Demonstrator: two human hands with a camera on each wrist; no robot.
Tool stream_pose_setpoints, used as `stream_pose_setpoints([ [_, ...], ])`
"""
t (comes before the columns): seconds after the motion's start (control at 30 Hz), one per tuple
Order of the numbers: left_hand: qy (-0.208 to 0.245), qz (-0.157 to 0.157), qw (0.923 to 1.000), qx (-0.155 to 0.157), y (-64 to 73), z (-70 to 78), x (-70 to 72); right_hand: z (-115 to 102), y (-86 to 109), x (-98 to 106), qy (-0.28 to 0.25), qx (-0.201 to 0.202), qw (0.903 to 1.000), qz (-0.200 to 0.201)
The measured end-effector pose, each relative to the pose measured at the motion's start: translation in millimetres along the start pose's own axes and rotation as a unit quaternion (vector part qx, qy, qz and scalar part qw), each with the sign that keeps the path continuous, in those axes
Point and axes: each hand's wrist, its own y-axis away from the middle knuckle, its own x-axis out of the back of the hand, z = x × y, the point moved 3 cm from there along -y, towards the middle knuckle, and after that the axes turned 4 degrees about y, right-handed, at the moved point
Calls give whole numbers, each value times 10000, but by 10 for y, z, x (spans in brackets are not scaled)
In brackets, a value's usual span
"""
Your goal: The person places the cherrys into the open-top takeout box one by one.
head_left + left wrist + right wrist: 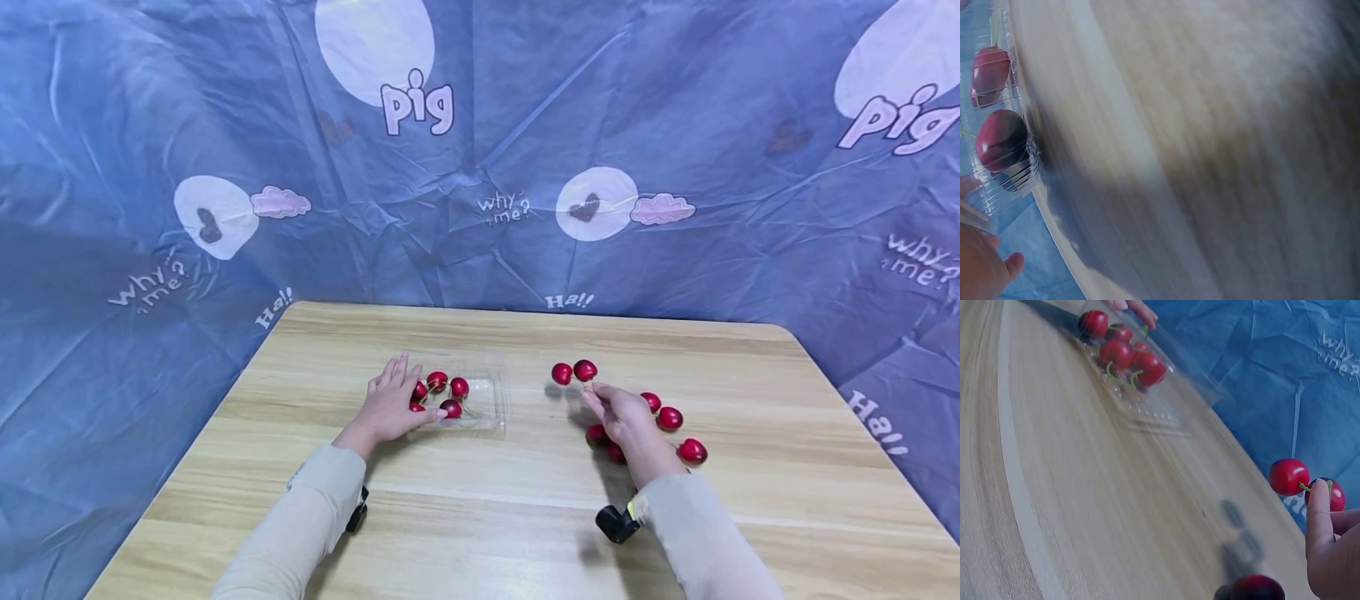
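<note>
A clear plastic container point(491, 392) lies on the table with several red cherries point(459, 387) in it, their green stems showing in the right wrist view. My left hand point(390, 402) rests at its left end, fingers stretched toward the back and thumb along the front side. In the right hand point(626, 417), thumb and fingertips pinch a pair of cherries point(1289, 477) by their stems. The pair hangs above the table, to the right of the container. Beneath and beside that hand lie several loose cherries point(670, 418), some partly hidden by it.
The wooden table point(480, 517) reaches back to a blue printed cloth point(450, 250) that hangs behind it and at both sides. A transparent lid or flap point(1185, 369) stands up at the container's back in the right wrist view.
</note>
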Motion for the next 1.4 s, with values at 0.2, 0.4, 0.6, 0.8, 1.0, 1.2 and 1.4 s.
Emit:
stream_pose_setpoints([
  [0.2,0,-71,10000,52,5,13,9,11,43,-105,-21,149,9991,-389],
  [0.4,-13,-72,10000,53,-7,3,-11,51,86,-215,204,379,9964,-735],
  [0.6,42,-49,10000,53,-12,8,-4,136,102,-325,546,487,9931,-920],
  [0.8,-16,-46,10000,50,-5,12,2,248,107,-441,729,518,9901,-1081],
  [1.0,-13,-57,10000,41,-2,15,11,374,106,-562,776,498,9885,-1195],
  [1.2,-93,-32,10000,-4,-2,8,15,509,101,-663,1050,474,9841,-1353],
  [1.4,-89,-33,10000,19,2,4,20,624,92,-755,1354,448,9795,-1426],
])
